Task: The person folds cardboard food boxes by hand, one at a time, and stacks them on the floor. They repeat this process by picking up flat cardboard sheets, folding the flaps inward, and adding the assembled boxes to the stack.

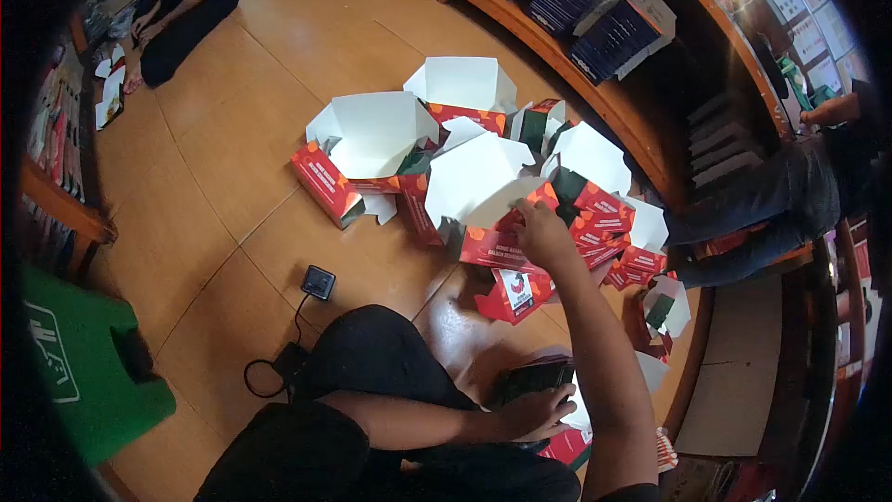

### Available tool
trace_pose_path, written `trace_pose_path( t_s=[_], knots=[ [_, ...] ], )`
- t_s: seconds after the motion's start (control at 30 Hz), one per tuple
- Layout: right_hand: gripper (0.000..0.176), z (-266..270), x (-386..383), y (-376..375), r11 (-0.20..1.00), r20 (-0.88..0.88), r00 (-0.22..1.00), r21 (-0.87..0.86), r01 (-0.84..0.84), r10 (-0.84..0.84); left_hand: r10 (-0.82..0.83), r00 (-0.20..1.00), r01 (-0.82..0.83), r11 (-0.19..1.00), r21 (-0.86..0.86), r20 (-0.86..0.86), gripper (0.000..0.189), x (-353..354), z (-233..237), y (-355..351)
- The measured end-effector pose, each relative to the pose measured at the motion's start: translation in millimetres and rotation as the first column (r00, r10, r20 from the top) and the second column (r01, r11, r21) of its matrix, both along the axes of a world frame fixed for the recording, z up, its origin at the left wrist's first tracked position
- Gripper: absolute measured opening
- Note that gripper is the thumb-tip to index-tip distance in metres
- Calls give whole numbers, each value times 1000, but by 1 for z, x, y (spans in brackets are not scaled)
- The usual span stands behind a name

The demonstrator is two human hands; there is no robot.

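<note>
On the tiled floor lies a cluster of red and white cardboard boxes with open lids. My right hand (542, 235) reaches out to them, its fingers closed on the edge of a red box (492, 247) whose large white lid (478, 177) stands up. Close to my lap, my left hand (537, 415) is curled beside a dark flat stack (531, 379). White and red cardboard (569, 444) shows under and beyond its fingers; what they grip is partly hidden.
Another person (195, 9) sits on the floor at upper left; a person's jeans-clad leg (762, 200) is at right. Shelves (595, 84) hold dark blue boxes. A green plastic container (102, 363) stands lower left, and a small black cabled device (319, 283) lies before my knee.
</note>
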State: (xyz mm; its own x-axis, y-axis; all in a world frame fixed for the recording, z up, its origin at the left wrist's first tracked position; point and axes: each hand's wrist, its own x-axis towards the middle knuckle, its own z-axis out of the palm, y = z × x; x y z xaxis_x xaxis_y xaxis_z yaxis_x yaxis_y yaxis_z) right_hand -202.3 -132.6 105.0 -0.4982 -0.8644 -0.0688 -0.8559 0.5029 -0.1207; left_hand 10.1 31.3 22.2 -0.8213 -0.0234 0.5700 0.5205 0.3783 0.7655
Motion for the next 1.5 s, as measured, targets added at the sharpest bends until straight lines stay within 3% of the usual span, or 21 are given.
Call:
trace_pose_path(
  t_s=[0.17, 0.23, 0.3, 0.37, 0.43, 0.57, 0.63, 0.67, 0.7, 0.73, 0.77, 0.83, 0.9, 0.97, 1.03, 1.1, 1.13, 1.23, 1.3, 1.37, 1.5],
  knots=[
    [13, 36, -8, -23, 993, -90, 990, 47, -105, 109, -44, 997, 45, 999, -16, 56, 41, 1, 0, -3],
    [10, 49, -12, -29, 964, -305, 923, -48, -262, 236, -22, 1000, 22, 1000, -15, -2, 40, -2, -6, 1],
    [10, 58, -7, -32, 949, -322, 918, -135, -286, 231, -41, 998, 41, 999, -1, 47, 34, -1, -2, 2],
    [14, 66, -8, -29, 868, -562, 768, -165, -468, 307, -73, 995, 74, 997, -6, 66, 34, -1, -2, 0],
    [9, 80, -8, -20, 883, -583, 778, -208, -421, 233, -112, 990, 113, 994, -9, 86, 34, -3, -4, 0],
    [4, 136, 38, 33, 834, -428, 883, -545, -81, -195, -66, 996, 60, 994, -88, -66, 27, -8, -19, -1],
    [9, 141, 52, 101, 622, -52, 982, -780, 73, -181, -141, 981, 89, 937, -338, -133, 22, -16, -22, -6],
    [11, 150, 84, 127, 238, 435, 877, -891, 387, 203, -132, 973, 60, 937, -345, -188, 21, -18, -18, -10],
    [18, 150, 90, 171, 425, -91, 982, -905, -12, -167, -114, 964, 23, 936, -351, -239, 20, -20, -15, -14],
    [26, 157, 108, 210, 632, -474, 848, -738, -237, -237, -128, 978, 60, 931, -361, -165, 20, -21, -17, -15],
    [27, 163, 135, 233, 703, -592, 752, -665, -253, -289, -135, 977, 70, 934, -349, -165, 20, -18, -15, -15],
    [27, 129, 158, 295, 545, -544, 763, -780, -307, -349, -147, 989, 145, 981, -126, -10, 20, -16, -9, -18],
    [21, 107, 202, 349, 815, -541, 769, -577, -46, -340, -252, 968, 238, 927, -291, -8, 21, -18, -16, -20],
    [16, 55, 208, 379, 584, -79, 983, -811, 32, -164, -349, 937, 315, 874, -369, -26, 27, -16, -26, -12],
    [14, 39, 208, 395, 853, -231, 953, -520, 49, -196, -351, 930, 270, 854, -444, -108, 31, -11, -27, -13],
    [26, 18, 196, 387, 862, -354, 921, -505, -43, -161, -229, 966, 212, 968, -137, -124, 34, -5, -24, -14],
    [26, 9, 189, 391, 879, -358, 917, -476, -19, -174, -152, 965, 110, 975, -193, -215, 37, -3, -22, -17],
    [26, -2, 170, 386, 891, -378, 908, -454, -12, -181, -262, 944, 195, 933, -302, -199, 36, -2, -24, -29],
    [26, -8, 164, 388, 888, -395, 902, -459, -28, -175, -295, 954, 275, 930, -244, -50, 32, -3, -20, -31],
    [19, -16, 158, 397, 909, -317, 927, -413, 55, -200, -286, 902, 226, 951, -212, -322, 26, -9, -21, -33],
    [16, -19, 166, 406, 937, -275, 924, -299, 182, -267, -326, 925, 303, 943, -138, -195, 20, -6, -5, -39]
  ],
)
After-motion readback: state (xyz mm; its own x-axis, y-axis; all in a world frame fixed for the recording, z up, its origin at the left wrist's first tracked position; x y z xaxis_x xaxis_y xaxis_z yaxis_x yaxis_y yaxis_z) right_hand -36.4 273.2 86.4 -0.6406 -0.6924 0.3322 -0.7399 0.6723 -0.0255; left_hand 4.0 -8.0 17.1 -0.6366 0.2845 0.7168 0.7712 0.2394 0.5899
